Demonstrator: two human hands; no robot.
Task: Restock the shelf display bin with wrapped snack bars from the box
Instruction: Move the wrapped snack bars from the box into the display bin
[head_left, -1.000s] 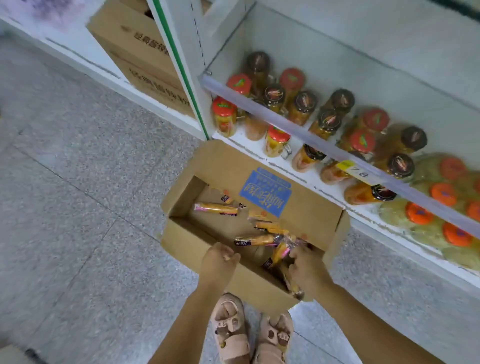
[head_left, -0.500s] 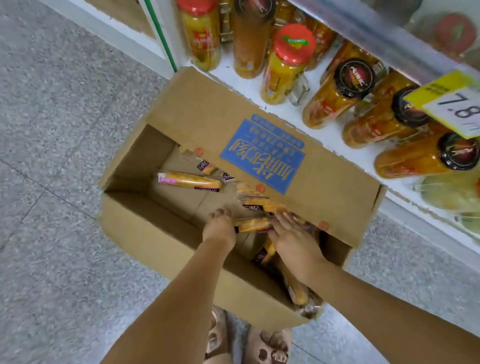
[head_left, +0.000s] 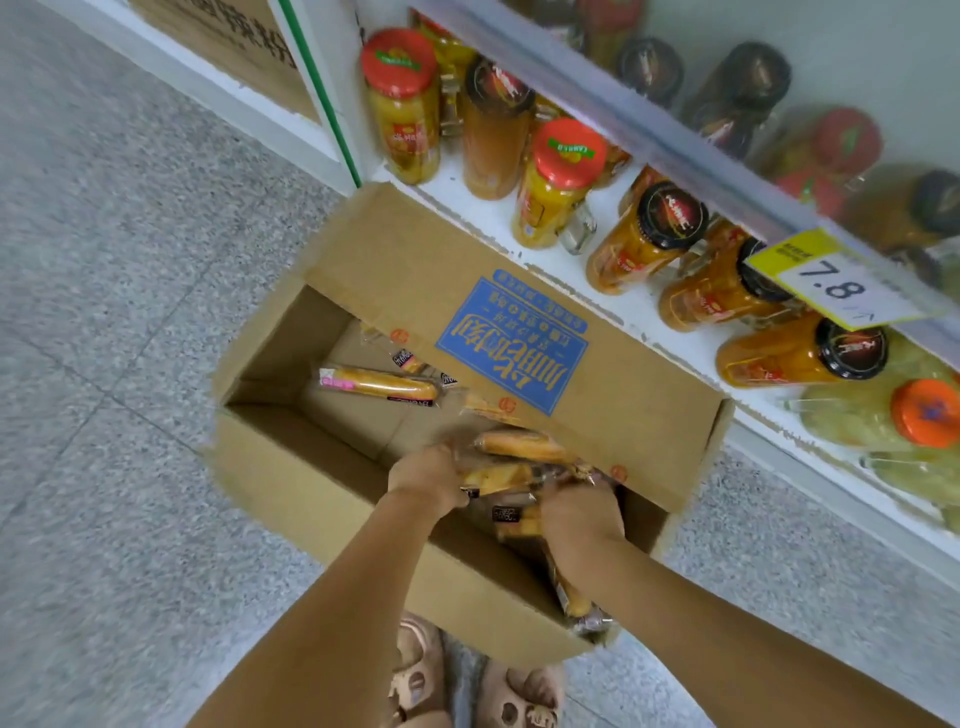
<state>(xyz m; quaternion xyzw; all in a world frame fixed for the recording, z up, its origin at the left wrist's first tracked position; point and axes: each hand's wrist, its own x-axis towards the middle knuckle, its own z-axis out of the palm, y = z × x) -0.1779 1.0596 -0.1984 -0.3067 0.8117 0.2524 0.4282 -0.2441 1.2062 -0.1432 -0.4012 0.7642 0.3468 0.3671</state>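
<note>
**Both hands on a bundle of bars inside the box**

Nearest the camera, two beige sandals stand on the speckled grey floor, just behind the near wall of the cardboard box. Both forearms reach down over that wall. The left hand has its fingers curled round one end of a bundle of wrapped snack bars. The right hand grips the other end, fingers closed on the wrappers (one more bar hangs below its wrist, at the box's near right corner). The bundle is inside the box, on its right side, just under the edge of the open flap. Farther in, a single snack bar lies flat on the box bottom, apart from both hands. The far flap bears a blue printed label, and its far edge lies by the shelf. On the shelf are red-lidded jars and black-lidded jars with orange-yellow contents. A yellow price tag reading 7.8 sits on the rail above.
</note>
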